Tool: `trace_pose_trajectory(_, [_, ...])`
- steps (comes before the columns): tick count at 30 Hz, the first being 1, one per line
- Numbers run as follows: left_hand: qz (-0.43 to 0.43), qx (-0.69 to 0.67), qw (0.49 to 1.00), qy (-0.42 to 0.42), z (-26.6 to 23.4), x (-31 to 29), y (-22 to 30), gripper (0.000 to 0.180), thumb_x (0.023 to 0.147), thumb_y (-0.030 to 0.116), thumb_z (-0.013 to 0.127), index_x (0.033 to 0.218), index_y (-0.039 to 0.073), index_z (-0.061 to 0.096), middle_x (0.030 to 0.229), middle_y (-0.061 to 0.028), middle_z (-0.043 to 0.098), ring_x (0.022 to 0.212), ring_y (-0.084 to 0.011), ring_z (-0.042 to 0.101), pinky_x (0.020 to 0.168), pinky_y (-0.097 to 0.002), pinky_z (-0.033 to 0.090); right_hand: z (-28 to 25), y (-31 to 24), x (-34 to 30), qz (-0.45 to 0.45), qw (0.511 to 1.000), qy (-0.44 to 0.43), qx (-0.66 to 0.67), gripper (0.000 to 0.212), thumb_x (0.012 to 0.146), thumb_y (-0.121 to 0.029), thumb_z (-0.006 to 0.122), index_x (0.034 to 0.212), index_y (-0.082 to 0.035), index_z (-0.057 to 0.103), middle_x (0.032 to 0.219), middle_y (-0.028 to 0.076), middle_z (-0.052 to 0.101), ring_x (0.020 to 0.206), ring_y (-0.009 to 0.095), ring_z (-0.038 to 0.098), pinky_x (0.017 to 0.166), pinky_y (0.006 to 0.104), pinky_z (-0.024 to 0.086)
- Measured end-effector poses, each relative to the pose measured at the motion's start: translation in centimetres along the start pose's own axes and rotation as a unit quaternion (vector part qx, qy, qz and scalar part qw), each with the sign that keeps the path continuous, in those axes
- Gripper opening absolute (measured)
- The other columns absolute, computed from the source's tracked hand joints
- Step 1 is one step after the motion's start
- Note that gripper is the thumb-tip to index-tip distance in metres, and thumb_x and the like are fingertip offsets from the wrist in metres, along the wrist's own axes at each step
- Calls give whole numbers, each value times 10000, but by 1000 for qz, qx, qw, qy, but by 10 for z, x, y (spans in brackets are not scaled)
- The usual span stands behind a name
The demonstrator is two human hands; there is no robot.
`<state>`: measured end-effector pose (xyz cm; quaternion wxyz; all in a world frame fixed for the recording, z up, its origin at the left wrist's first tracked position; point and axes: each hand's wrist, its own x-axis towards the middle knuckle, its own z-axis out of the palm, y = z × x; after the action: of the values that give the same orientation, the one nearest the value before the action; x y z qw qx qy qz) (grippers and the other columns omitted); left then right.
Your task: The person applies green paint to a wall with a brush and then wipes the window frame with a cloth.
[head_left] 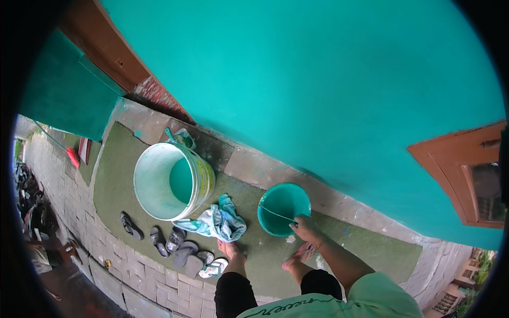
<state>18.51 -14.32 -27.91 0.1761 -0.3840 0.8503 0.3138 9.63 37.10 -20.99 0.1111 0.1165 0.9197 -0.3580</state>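
Observation:
My right hand [305, 230] is closed at the near right rim of a small green bucket [277, 197]. A thin pale handle crosses the bucket's mouth and runs to my fingers; whether I grip the handle, the rim or both is hard to tell. The bucket stands on the green mat, close to the wall's foot. To its left lies a crumpled, paint-stained white and blue cloth [220, 220]. Beyond the cloth is a large white bucket [154, 175], tilted in view, with teal paint showing inside. My left hand is out of view.
Several sandals [185, 254] lie along the edge of the green mat [114, 169], left of my feet. A paint-smeared tool [183, 139] lies behind the white bucket. The teal wall [318, 95] rises ahead, with a brown door [95, 45] at left and a brown-framed window [450, 164] at right.

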Motion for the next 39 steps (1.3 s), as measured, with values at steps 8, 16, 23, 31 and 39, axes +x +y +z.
trace_pose_trajectory(8, [-48, -471, 876, 91, 232, 41, 73, 479, 906, 156, 640, 1355, 50, 513, 1378, -61, 466, 1242, -183, 479, 1039, -327, 385, -45, -38, 21, 17, 999, -47, -21, 292, 841, -260, 707, 745, -10, 592, 753, 183, 624, 735, 367, 635, 674, 460, 507])
trace_pose_trajectory(16, [-48, -439, 895, 63, 230, 42, 97, 663, 873, 211, 702, 1438, 38, 401, 1472, -48, 364, 1338, -171, 396, 1091, -307, 313, -36, -26, 9, 27, 997, -63, -37, 302, 848, -274, 701, 785, 2, 597, 780, 200, 622, 738, 382, 630, 674, 465, 499])
trace_pose_trajectory(23, [-74, -362, 928, 45, 226, 38, 98, 620, 914, 273, 622, 1449, 59, 393, 1486, -57, 354, 1372, -172, 359, 1108, -328, 290, -19, -11, 18, 39, 997, -52, -49, 296, 855, -280, 692, 794, -3, 605, 768, 179, 641, 749, 370, 644, 688, 463, 515])
trace_pose_trajectory(31, [-96, -376, 920, 46, 234, 47, 91, 690, 874, 343, 642, 1452, 60, 390, 1502, -62, 331, 1395, -182, 327, 1126, -342, 268, -5, -7, 42, 44, 997, -62, -22, 307, 866, -289, 683, 852, 11, 617, 794, 206, 624, 753, 385, 634, 682, 463, 499])
trace_pose_trajectory(39, [-40, -279, 954, 98, 227, 36, 106, 673, 884, 316, 647, 1442, 39, 394, 1414, -122, 444, 1308, -229, 453, 1065, -363, 378, 9, -19, 65, 5, 998, -53, -16, 330, 877, -288, 669, 786, 10, 562, 758, 204, 605, 715, 390, 620, 648, 467, 489])
